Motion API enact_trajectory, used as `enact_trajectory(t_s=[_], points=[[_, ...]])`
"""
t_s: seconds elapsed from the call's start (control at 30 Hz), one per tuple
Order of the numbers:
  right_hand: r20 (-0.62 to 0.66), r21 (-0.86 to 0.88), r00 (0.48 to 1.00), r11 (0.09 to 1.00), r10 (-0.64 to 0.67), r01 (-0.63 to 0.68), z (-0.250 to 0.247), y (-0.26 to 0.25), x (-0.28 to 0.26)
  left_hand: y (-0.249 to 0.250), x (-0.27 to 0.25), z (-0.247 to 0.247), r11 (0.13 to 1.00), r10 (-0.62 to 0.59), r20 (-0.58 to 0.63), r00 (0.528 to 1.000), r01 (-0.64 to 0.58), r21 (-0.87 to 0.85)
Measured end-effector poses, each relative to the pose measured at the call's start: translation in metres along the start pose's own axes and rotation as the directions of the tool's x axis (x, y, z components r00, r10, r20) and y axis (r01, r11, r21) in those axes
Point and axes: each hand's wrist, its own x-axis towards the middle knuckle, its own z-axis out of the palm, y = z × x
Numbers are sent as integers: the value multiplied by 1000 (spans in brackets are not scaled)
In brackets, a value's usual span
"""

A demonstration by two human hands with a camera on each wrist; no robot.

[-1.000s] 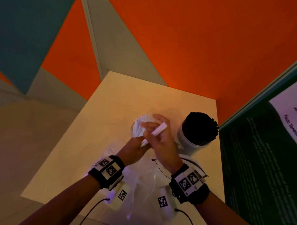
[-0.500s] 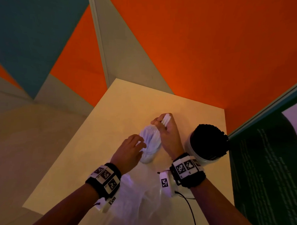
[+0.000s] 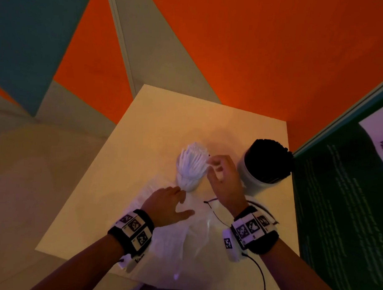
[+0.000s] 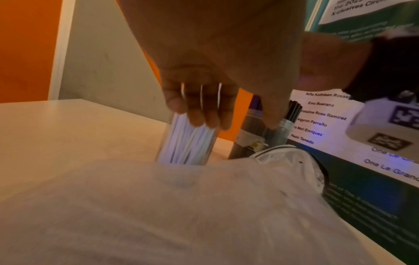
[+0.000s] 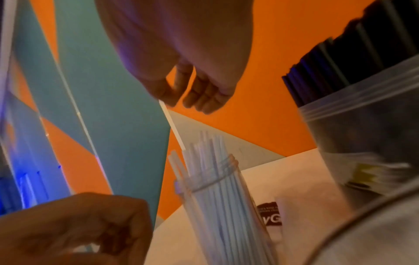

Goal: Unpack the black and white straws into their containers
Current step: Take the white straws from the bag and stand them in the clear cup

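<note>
White straws (image 3: 193, 164) stand bunched in a clear jar (image 5: 217, 188) near the middle of the table. To its right, a second clear jar (image 3: 253, 181) is packed with black straws (image 3: 268, 160). My right hand (image 3: 210, 166) is at the tops of the white straws. In the right wrist view its thumb and fingers (image 5: 204, 96) pinch a single white straw (image 5: 173, 127) whose lower end sits in the bunch. My left hand (image 3: 184, 202) lies with straight fingers on the crumpled clear plastic bag (image 3: 196, 229), just short of the white straw jar (image 4: 186, 143), holding nothing.
The pale table (image 3: 165, 122) is small, with edges close on the left and at the front. A dark green printed board (image 3: 347, 204) stands along its right side. An orange wall rises behind. A thin black cable (image 3: 216, 213) lies on the bag.
The left hand has let go of the white straw jar and drawn back onto the bag. The right hand has brought its straws down into the jar and stays at their tops.
</note>
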Motion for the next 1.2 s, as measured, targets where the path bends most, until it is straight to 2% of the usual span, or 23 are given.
enact_trajectory(t_s=[0.03,0.07,0.1,0.13,0.17,0.2,0.23,0.27,0.3,0.33,0.4,0.43,0.47,0.5,0.67,0.77,0.97,1.13,1.2], points=[[7,-2,1000,1000,-28,28,-1,-1,-14,1,-1,5,999,-48,119,992,45,31],[82,3,997,1000,-8,8,-1,-1,-27,1,-3,9,996,-75,197,977,65,60],[215,-14,974,998,65,-64,1,-1,-40,1,-4,13,995,-87,245,966,71,74],[384,-92,907,985,171,-146,5,1,-50,2,-6,15,995,-83,271,959,67,69],[551,-239,783,954,288,-183,12,5,-59,2,-7,17,997,-71,284,956,59,50],[667,-395,628,905,401,-159,20,12,-67,3,-8,16,998,-60,291,955,55,22],[720,-502,494,857,487,-112,31,18,-74,4,-10,15,998,-53,297,953,58,-8],[739,-559,415,827,531,-64,43,22,-81,5,-11,13,997,-47,299,953,61,-39],[740,-578,396,815,543,-38,55,25,-87,5,-14,11,996,-39,294,955,62,-70],[730,-574,436,818,527,-27,67,27,-92,6,-16,8,994,-28,283,959,57,-95],[639,-572,595,818,487,-55,90,31,-98,6,-22,3,991,-2,250,968,36,-130],[582,-588,653,805,485,-75,99,33,-99,5,-25,2,989,6,227,974,29,-148],[537,-610,689,788,487,-81,106,35,-101,5,-28,1,986,8,203,979,26,-163],[511,-633,702,770,496,-83,112,38,-102,4,-31,0,985,6,182,983,26,-173],[511,-678,686,733,518,-48,126,45,-108,4,-41,-2,978,-6,129,992,33,-207],[522,-689,654,723,547,-54,129,45,-110,5,-44,-1,978,-5,126,992,31,-205],[496,-691,613,707,614,-150,136,40,-114,9,-44,-3,979,-9,120,993,33,-199],[545,-736,551,675,631,-45,127,33,-110,10,-45,-2,982,-22,130,991,46,-182],[599,-705,526,709,604,-10,118,29,-105,11,-44,-4,986,-30,145,989,54,-161]])
